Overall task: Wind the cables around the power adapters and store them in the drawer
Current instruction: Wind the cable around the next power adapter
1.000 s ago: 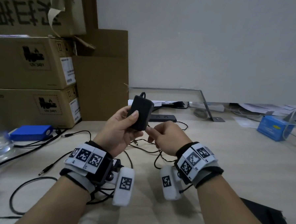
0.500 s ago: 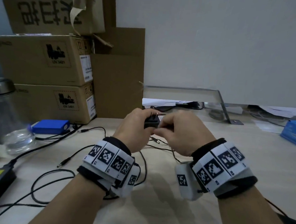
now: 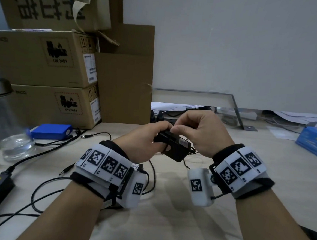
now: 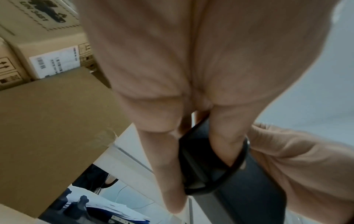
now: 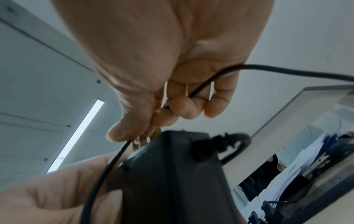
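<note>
The adapter (image 3: 174, 146) has tilted lower between both hands; left hand (image 3: 141, 142) grips it, right hand (image 3: 199, 133) seemingly pinches its cable (image 5: 107, 168).

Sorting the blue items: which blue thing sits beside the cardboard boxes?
The flat blue pack on the left, by the lower box; the other blue box lies far right.

Matt black plastic adapter (image 3: 174, 148) in my hands, thin rubbery cable (image 5: 107, 166).
Desk (image 3: 167, 221) = pale wood-look laminate, smooth. Boxes (image 3: 38, 58): plain brown cardboard w/ paper labels. Clear glass jar (image 3: 8, 130), shiny metal lid. Wrist bands (image 3: 106, 163): cloth.
</note>
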